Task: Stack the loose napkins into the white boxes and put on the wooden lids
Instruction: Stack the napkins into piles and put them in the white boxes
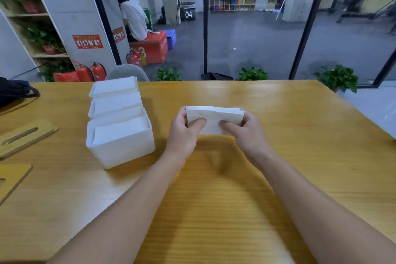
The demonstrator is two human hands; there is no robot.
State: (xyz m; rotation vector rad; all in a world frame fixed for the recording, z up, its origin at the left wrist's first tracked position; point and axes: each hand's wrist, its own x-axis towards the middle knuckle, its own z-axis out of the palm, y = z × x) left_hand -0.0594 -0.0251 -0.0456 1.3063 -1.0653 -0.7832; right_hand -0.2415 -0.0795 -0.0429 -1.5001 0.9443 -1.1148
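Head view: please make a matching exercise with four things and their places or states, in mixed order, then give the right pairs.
1. napkin stack
2. nearest white box
3. slotted wooden lid
4. black bag

A. lies flat on the table, left of the boxes
B. held by both hands
C. at the table's far left edge
D. open, napkins inside

Pairs: 1-B, 2-D, 3-A, 4-C

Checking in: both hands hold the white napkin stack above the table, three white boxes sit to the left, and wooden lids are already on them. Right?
Not quite. The head view shows both the left hand and right hand holding the white napkin stack, and three white boxes to the left, but the boxes are open. Two slotted wooden lids lie flat on the yellow wooden table, further left.
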